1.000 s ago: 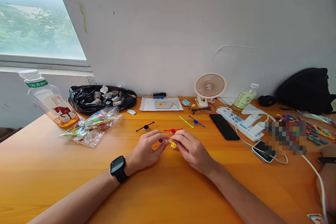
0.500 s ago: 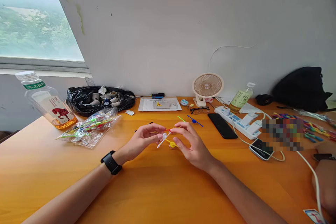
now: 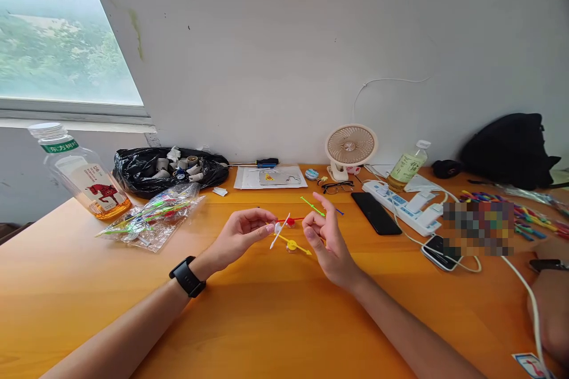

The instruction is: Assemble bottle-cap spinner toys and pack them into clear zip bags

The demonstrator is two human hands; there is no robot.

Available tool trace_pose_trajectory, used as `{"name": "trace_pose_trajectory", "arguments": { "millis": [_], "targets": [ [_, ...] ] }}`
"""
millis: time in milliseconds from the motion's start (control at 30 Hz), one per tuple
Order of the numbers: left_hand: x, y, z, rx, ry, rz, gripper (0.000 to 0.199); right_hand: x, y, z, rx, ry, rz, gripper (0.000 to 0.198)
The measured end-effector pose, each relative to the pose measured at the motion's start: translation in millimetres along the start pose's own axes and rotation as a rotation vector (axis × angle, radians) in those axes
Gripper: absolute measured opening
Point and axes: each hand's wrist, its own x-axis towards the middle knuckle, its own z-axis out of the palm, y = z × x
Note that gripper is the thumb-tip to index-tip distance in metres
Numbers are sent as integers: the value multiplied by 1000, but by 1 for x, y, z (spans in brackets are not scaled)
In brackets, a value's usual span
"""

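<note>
Between thumb and fingers, my left hand [image 3: 240, 237] pinches a white plastic arrow spinner [image 3: 278, 230] by its round hub, the arrow tilted upward. Just to its right, my right hand [image 3: 329, 249] is raised with the index finger stretched out and thumb apart, holding nothing. A yellow arrow spinner [image 3: 291, 245] lies below the white one, and a red arrow spinner [image 3: 290, 222] shows behind it. Beyond my right fingers are a green arrow spinner [image 3: 313, 206] and a blue arrow tip [image 3: 339, 212], the rest of the blue one hidden by the hand.
A clear bag of colored parts [image 3: 153, 216], a black plastic bag [image 3: 133, 172] and a tilted bottle [image 3: 89, 180] stand left. A fan [image 3: 351, 145], glasses [image 3: 338, 187], a phone [image 3: 376, 213], and a power strip [image 3: 402, 207] with cables lie right. Another person's arm [image 3: 549, 308] rests at the right edge.
My right hand has come away from the white spinner, moving slightly right with its index finger lifting. The white arrow has turned steeper, while my left hand keeps its pinch.
</note>
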Motion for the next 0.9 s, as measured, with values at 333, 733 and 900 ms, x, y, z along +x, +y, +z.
{"name": "trace_pose_trajectory", "arguments": {
  "millis": [333,733,900],
  "targets": [
    [7,-17,-6,86,95,45,37,7,6,-24,163,-181,24,75],
    [8,-22,-6,231,159,108,42,7,2,-22,137,-158,28,75],
    [6,-20,-4,250,184,95,40,7,0,-24,97,-113,38,76]
  ]
}}
